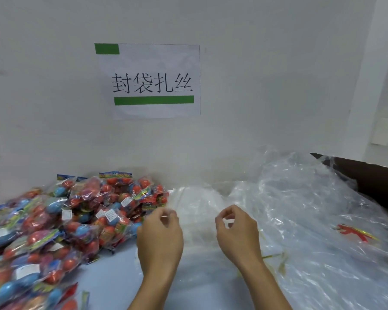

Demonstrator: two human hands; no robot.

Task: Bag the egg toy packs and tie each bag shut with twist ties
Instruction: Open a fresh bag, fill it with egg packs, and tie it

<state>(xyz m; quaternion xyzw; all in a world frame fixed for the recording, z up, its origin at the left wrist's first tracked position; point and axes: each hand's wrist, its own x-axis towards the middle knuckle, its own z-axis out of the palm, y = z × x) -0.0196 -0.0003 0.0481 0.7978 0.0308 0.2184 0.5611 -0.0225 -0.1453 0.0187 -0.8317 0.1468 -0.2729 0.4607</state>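
Hands meet over the middle of the pale blue table [119,271]: the left hand [159,238] and the right hand [239,233] are both raised with fingers curled, thumb and forefinger of each pinching the top edge of a clear plastic bag [197,220] stretched between them. Whether the bag's mouth is parted cannot be told through the film. Egg toy packs [61,222] lie heaped on the left side of the table, red, blue and orange eggs in printed header bags, the nearest pack just beside the left hand. A crumpled mound of clear plastic sheeting [311,209] fills the right side, partly covering thin green twist ties [276,258] near the right wrist and a red and yellow strip [354,232] farther right. On the wall behind hangs a paper sign [152,82] with green bars and black characters.
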